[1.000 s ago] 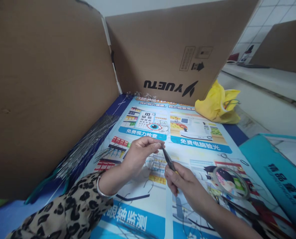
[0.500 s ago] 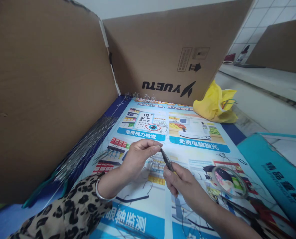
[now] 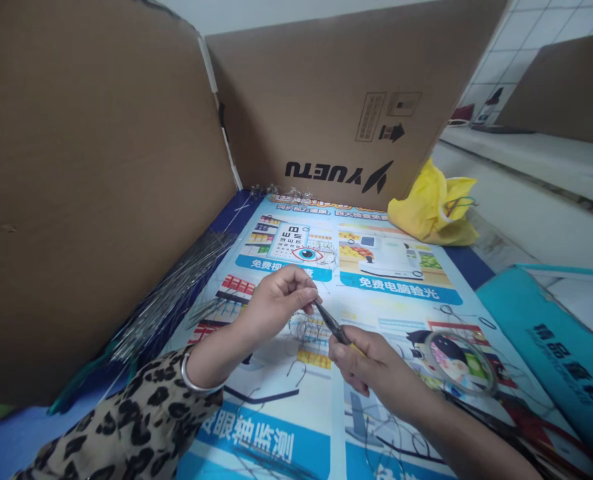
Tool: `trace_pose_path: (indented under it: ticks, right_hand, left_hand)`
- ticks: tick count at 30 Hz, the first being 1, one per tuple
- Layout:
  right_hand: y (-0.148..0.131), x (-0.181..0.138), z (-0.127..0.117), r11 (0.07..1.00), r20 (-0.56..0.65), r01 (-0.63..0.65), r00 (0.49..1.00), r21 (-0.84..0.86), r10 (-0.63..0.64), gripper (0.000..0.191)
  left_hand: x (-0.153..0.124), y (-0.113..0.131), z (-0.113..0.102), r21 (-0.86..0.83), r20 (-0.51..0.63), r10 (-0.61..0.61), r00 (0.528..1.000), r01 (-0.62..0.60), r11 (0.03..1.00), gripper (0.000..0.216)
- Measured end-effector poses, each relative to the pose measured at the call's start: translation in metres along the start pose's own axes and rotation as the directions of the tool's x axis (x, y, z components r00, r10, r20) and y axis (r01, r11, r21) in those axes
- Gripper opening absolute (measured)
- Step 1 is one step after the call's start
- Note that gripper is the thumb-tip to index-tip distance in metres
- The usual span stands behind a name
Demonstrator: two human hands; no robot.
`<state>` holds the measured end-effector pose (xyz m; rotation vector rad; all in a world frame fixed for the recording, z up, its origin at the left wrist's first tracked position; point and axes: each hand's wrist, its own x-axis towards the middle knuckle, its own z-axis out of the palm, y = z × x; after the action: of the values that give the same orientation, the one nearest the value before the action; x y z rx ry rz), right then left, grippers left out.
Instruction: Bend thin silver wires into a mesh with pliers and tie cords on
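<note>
My right hand (image 3: 364, 360) is wrapped round a pair of needle-nose pliers (image 3: 331, 325) with dark jaws and a bit of yellow handle showing. The jaws point up and left to the fingertips of my left hand (image 3: 281, 303). Thumb and fingers of that hand are pinched together at the pliers' tip; what they hold is too small to make out. Below the hands, thin wire pieces (image 3: 309, 328) lie loosely on a printed poster (image 3: 339, 373). A bundle of straight thin wires (image 3: 176, 293) lies to the left of my left hand.
Cardboard walls (image 3: 336, 120) stand at the back and left. A yellow bag (image 3: 429, 210) sits back right, with a teal box (image 3: 541, 347) nearer on the right. A clear ring-shaped roll (image 3: 491, 367) lies right of my right hand. Small wire pieces (image 3: 281, 193) lie along the back edge.
Both hands stay together at the pliers' tip. My left hand has shifted slightly left and its wrist has turned a little; the pliers now tilt flatter, their tip further left.
</note>
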<state>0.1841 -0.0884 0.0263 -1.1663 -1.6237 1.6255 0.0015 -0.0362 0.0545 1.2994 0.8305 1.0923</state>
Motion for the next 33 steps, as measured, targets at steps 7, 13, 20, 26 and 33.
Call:
trace_pose_path:
  ticks: [7,13,20,26,33]
  right_hand:
    - [0.003,0.004,-0.005,1.0,0.002,-0.009,1.0,-0.013,0.009,0.033]
    - [0.007,0.003,0.004,1.0,-0.047,0.017,0.999,0.026,-0.015,0.033]
    - [0.007,0.005,0.012,0.999,-0.102,0.046,0.994,-0.017,-0.047,0.037]
    - [0.009,0.005,0.017,0.999,-0.128,0.032,0.991,-0.006,-0.032,0.035]
    - [0.008,0.005,0.021,0.998,-0.141,0.066,0.988,-0.016,-0.068,0.033]
  left_hand:
    - [0.001,-0.005,0.003,-0.178,-0.02,-0.108,0.994,0.102,0.979,0.014]
    - [-0.001,-0.01,0.007,-0.16,-0.139,-0.04,0.989,0.017,0.987,0.012]
    - [-0.006,-0.012,0.016,-0.133,-0.221,-0.034,0.975,0.004,0.991,0.013]
    - [-0.009,-0.012,0.019,-0.122,-0.248,-0.036,0.968,0.006,0.993,0.012]
    - [-0.011,-0.014,0.023,-0.187,-0.25,-0.037,0.968,-0.011,0.982,0.012]
